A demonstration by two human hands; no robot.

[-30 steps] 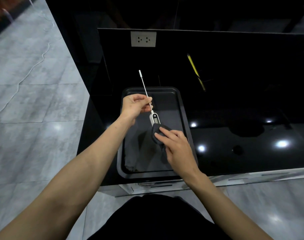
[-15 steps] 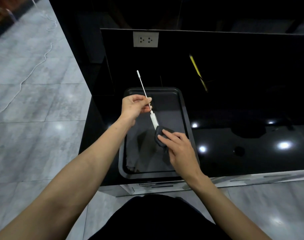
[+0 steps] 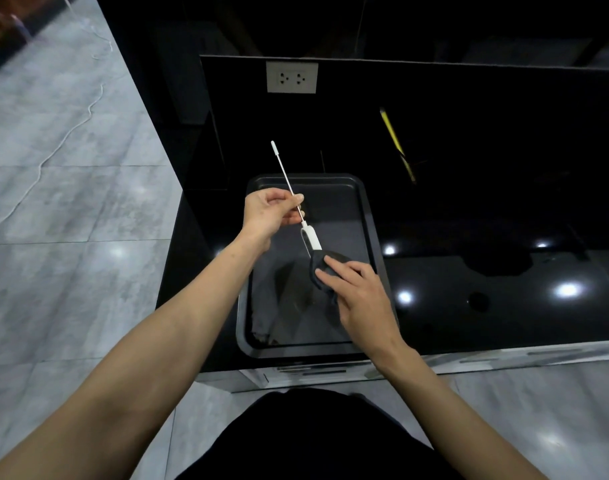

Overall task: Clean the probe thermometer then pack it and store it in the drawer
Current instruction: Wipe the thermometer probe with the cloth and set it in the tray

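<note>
The white probe thermometer (image 3: 311, 238) is held slanted above a dark baking tray (image 3: 371, 216), its thin metal probe pointing up and to the left with a white cap at the tip. My left hand (image 3: 273, 211) pinches the probe shaft just above the white body. A dark cloth (image 3: 322, 268) is wrapped over the lower end of the thermometer's body, and my right hand (image 3: 356, 292) presses that cloth against it with thumb and fingers. The lower end of the body is hidden under the cloth.
The tray sits at the left end of a glossy black countertop (image 3: 504, 292). A white wall socket (image 3: 292, 77) is on the black backsplash. A yellow pencil-like object (image 3: 395, 140) leans against the backsplash at the right. A drawer front (image 3: 313, 372) shows under the counter edge. Grey tiled floor lies left.
The thermometer has turned in my hands: its display face showed one second ago, and only its white edge shows now. The cloth has slid slightly lower along the body.
</note>
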